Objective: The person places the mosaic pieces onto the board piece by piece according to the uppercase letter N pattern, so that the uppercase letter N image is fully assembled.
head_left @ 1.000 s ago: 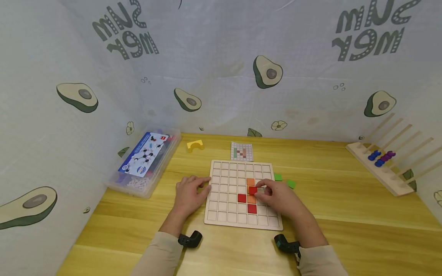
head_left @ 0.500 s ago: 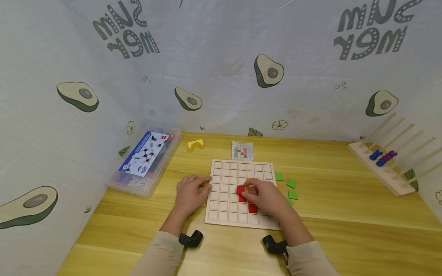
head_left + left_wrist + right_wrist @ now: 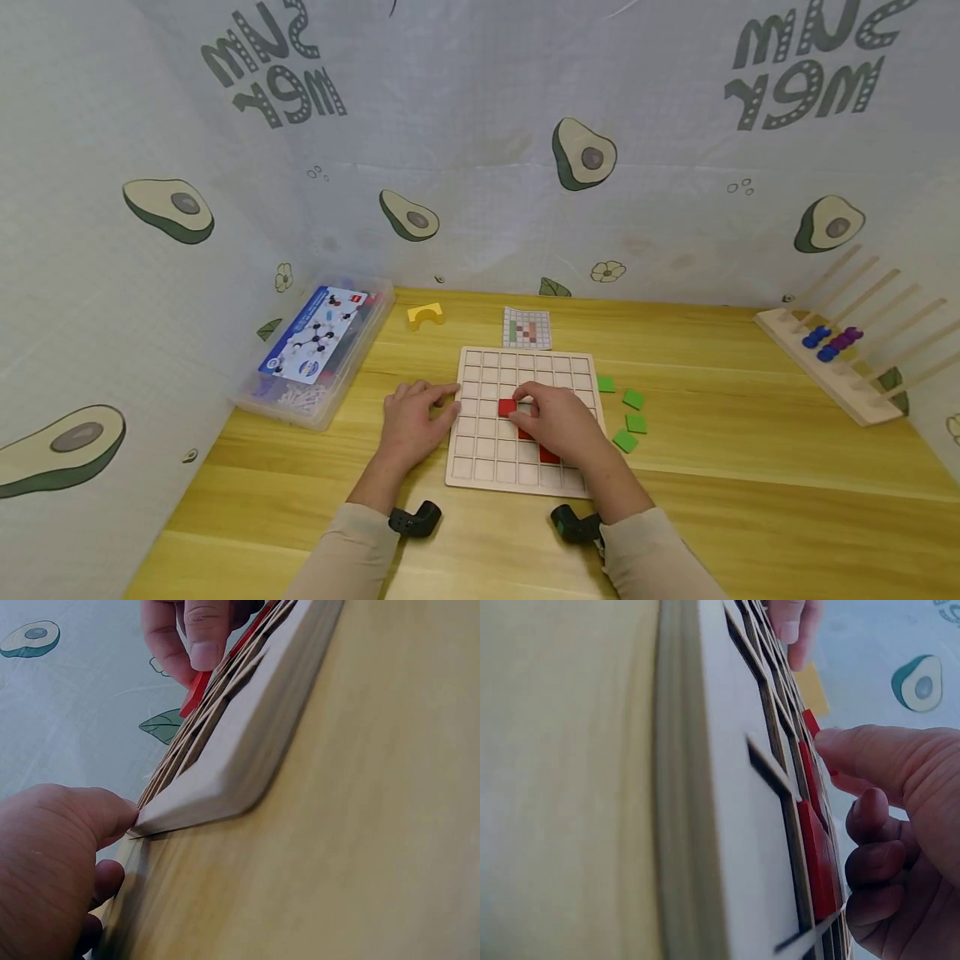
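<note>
My right hand (image 3: 558, 421) pinches a small red square tile (image 3: 506, 407) between thumb and fingertips, low over the wooden grid board (image 3: 474, 450). In the left wrist view that tile (image 3: 195, 696) tilts close over the grid. Two more red tiles lie in cells under the hand: one red tile (image 3: 524, 433) partly covered, another red tile (image 3: 548, 454) nearer the front. The hand hides the orange tiles. At the board's left edge my left hand (image 3: 411, 421) rests on the table, fingertips touching the rim.
Several green tiles (image 3: 635, 423) lie right of the board. Behind it is a printed pattern card (image 3: 527, 328). A yellow arch block (image 3: 425, 315) and a clear plastic box (image 3: 315, 342) stand at left; a pegged wooden rack with beads (image 3: 832, 367) stands at right.
My right hand has carried the red tile leftward across the board, from the orange tiles to a cell further left. The left hand has stayed at the board's edge.
</note>
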Action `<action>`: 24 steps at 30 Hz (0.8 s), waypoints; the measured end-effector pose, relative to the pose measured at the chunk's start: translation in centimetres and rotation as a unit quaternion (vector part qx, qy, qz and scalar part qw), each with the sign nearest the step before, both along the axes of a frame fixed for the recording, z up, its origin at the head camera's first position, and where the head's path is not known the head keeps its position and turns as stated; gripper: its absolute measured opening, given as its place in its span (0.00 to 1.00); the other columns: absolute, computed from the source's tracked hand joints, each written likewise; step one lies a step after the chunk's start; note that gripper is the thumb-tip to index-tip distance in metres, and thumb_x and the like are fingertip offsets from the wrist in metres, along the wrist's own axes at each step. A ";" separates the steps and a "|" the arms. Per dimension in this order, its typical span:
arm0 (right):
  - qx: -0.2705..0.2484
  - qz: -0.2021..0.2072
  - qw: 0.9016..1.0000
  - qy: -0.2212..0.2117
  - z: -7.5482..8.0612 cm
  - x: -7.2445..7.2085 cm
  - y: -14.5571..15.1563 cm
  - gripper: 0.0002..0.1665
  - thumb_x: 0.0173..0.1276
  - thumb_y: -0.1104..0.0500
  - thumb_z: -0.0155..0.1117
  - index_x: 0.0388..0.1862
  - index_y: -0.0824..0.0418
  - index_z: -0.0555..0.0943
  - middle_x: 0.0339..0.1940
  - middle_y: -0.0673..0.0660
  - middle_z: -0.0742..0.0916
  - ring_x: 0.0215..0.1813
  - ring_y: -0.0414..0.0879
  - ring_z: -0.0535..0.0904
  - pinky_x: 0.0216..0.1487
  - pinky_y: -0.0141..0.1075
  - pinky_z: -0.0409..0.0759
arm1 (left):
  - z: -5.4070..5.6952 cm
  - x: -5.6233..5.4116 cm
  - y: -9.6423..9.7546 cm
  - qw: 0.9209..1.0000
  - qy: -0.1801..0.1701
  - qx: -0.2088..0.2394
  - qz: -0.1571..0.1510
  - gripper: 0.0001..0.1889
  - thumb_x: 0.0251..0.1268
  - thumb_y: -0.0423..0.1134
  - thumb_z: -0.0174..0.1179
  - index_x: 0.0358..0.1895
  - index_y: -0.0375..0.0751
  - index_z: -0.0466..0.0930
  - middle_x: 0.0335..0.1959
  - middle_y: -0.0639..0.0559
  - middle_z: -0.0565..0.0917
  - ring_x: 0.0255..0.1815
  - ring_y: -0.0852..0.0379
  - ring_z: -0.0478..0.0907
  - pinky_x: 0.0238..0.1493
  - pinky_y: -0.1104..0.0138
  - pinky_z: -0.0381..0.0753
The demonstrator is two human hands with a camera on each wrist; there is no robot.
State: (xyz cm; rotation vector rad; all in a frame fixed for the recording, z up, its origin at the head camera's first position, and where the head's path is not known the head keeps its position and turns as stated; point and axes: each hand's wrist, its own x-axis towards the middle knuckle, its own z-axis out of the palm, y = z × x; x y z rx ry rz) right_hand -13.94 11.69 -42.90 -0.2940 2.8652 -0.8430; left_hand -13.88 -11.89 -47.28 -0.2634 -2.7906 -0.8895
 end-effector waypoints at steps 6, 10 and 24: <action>0.011 -0.003 1.000 0.001 -0.1 -0.1 -0.3 0.12 0.67 0.50 0.72 0.46 0.52 0.85 0.20 0.49 0.77 0.22 0.44 0.69 0.26 0.36 0.65 | 0.0 0.0 0.0 1.000 -0.001 0.000 0.001 0.16 0.69 0.50 0.64 0.58 0.57 0.87 0.37 0.57 0.83 0.41 0.55 0.71 0.46 0.58 0.62; 0.010 -0.004 1.000 0.002 -0.2 -0.1 -0.3 0.12 0.67 0.51 0.73 0.47 0.52 0.85 0.20 0.50 0.77 0.21 0.44 0.68 0.26 0.36 0.64 | -0.1 -0.1 0.0 1.000 0.001 0.001 0.001 0.16 0.69 0.50 0.64 0.57 0.57 0.87 0.36 0.57 0.83 0.41 0.55 0.71 0.46 0.58 0.62; 0.007 -0.002 1.000 -0.011 -0.1 -0.1 -0.1 0.14 0.67 0.52 0.72 0.49 0.53 0.85 0.20 0.50 0.77 0.21 0.44 0.68 0.26 0.36 0.64 | -0.2 -0.1 0.0 1.000 0.004 0.000 0.000 0.16 0.69 0.50 0.64 0.57 0.57 0.88 0.36 0.57 0.84 0.40 0.55 0.72 0.46 0.58 0.62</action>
